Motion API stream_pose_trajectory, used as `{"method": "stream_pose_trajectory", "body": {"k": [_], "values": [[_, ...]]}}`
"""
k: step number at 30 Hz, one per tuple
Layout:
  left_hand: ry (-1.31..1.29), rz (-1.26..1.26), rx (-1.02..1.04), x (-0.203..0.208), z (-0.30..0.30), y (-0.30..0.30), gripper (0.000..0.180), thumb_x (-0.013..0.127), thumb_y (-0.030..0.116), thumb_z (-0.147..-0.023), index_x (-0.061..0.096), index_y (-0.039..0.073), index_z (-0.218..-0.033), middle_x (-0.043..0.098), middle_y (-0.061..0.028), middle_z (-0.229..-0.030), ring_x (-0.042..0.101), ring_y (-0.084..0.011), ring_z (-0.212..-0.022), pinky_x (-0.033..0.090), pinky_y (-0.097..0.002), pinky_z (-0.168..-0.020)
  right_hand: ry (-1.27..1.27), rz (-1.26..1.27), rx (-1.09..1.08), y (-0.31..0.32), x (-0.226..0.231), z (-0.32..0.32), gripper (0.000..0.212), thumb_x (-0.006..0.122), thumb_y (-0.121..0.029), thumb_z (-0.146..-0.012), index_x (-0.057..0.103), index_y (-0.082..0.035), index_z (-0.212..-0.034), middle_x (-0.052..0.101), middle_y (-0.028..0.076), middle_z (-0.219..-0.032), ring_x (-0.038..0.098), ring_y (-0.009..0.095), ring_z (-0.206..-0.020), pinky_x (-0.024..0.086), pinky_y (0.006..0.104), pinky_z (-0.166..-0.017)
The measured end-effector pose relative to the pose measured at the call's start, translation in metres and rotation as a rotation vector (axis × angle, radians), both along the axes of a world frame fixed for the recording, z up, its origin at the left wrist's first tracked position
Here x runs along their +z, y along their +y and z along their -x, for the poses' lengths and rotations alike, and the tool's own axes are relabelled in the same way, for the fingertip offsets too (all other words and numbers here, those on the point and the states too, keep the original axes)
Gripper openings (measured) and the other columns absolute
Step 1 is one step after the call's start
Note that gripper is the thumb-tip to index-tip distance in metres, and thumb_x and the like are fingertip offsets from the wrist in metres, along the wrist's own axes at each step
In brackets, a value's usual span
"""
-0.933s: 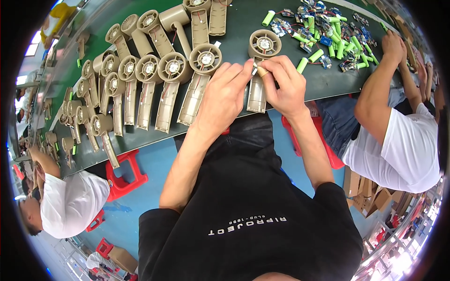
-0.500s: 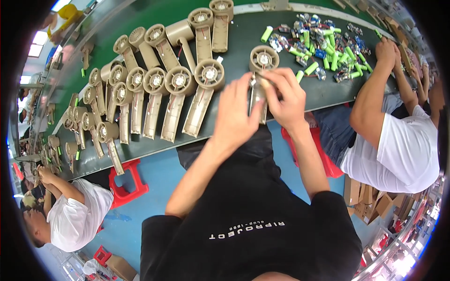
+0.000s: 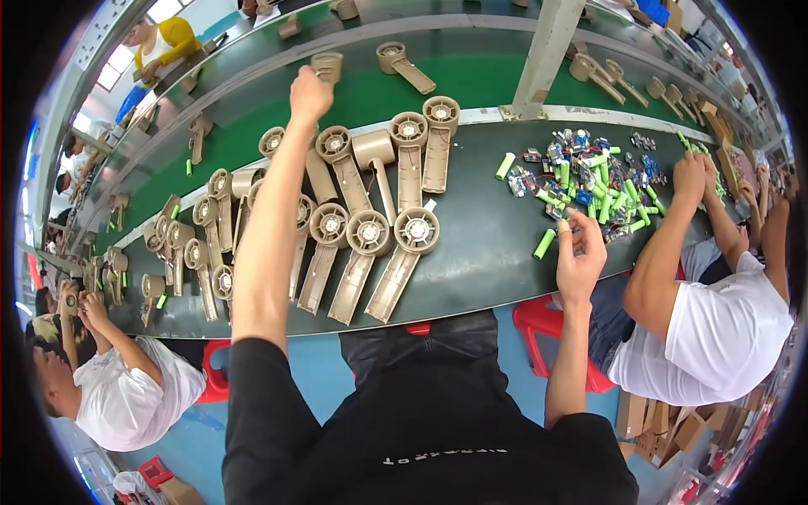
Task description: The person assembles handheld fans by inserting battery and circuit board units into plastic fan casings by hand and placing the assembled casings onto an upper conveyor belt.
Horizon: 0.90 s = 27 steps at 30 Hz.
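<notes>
My left hand [image 3: 311, 94] is stretched far forward over the green belt, closed on a tan handheld fan housing [image 3: 327, 64]. Its round head shows beyond my fingers, while the hand hides the handle. My right hand [image 3: 581, 257] is at the near edge of a heap of green battery cells [image 3: 603, 187] wired to small circuit boards. Its thumb and fingertips are drawn together; what they hold, if anything, is too small to make out. One green cell [image 3: 544, 244] lies just left of that hand. Rows of open tan fan housings [image 3: 368, 233] lie beneath and beside my left forearm.
A green conveyor belt [image 3: 480, 80] runs beyond the dark worktable [image 3: 467, 252], with another tan housing [image 3: 392, 57] on it. An upright metal post [image 3: 547, 59] stands at the table's far edge. Co-workers in white shirts sit at left [image 3: 139, 396] and right [image 3: 707, 324].
My hands have parted from the fan housing in front of me. The left has carried a housing forward and left over the belt; the right has shifted right, to the battery heap. The view has tilted up.
</notes>
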<state>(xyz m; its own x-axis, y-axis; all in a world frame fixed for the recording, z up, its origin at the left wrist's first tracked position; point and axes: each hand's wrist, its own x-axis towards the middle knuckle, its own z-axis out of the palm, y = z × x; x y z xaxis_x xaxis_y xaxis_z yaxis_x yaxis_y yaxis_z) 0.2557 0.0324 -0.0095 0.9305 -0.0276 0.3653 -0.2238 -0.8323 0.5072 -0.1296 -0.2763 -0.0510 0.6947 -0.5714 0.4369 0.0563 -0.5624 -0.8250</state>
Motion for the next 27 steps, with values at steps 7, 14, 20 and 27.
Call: {"method": "stream_pose_trajectory", "body": {"k": [7, 14, 20, 27], "values": [[0.316, -0.434, 0.055, -0.03, -0.116, 0.066, 0.05, 0.063, 0.035, -0.089, 0.055, 0.004, -0.127, 0.059, -0.0251, -0.131, 0.056, -0.0441, -0.121, 0.044, -0.0524, -0.103, 0.055, 0.066, -0.09, -0.018, 0.0, 0.001, 0.019, 0.066, -0.003, -0.091, 0.068, -0.001, -0.11, 0.058, -0.002, -0.084, 0.046, 0.002, -0.064, 0.035, 0.019, -0.054], [0.071, -0.422, -0.102, -0.022, -0.123, -0.023, 0.073, 0.061, 0.054, -0.087, 0.049, 0.005, -0.14, 0.049, -0.0259, -0.142, 0.047, -0.043, -0.131, 0.036, -0.0516, -0.109, 0.109, 0.035, -0.116, -0.038, -0.002, 0.005, 0.016, 0.066, -0.005, -0.092, 0.067, -0.001, -0.107, 0.057, -0.003, -0.084, 0.044, 0.002, -0.065, 0.034, 0.0191, -0.055], [0.052, -0.118, -0.428, -0.052, -0.125, -0.091, 0.067, 0.068, 0.049, -0.083, 0.058, 0.0, -0.127, 0.063, -0.0273, -0.121, 0.059, -0.043, -0.116, 0.046, -0.0453, -0.099, 0.178, 0.128, -0.103, -0.032, 0.022, 0.005, 0.012, 0.068, -0.002, -0.087, 0.068, -0.002, -0.099, 0.064, 0.003, -0.092, 0.053, 0.007, -0.063, 0.041, 0.0235, -0.054], [-0.102, 0.048, -0.406, 0.047, 0.019, -0.097, 0.066, 0.072, 0.042, -0.08, 0.055, 0.0, -0.127, 0.066, -0.0243, -0.115, 0.062, -0.0412, -0.11, 0.049, -0.0449, -0.093, 0.373, 0.398, 0.221, -0.037, 0.026, 0.019, 0.023, 0.062, -0.001, -0.084, 0.069, -0.007, -0.105, 0.066, 0.005, -0.106, 0.066, 0.025, -0.074, 0.052, 0.0351, -0.064]]}}
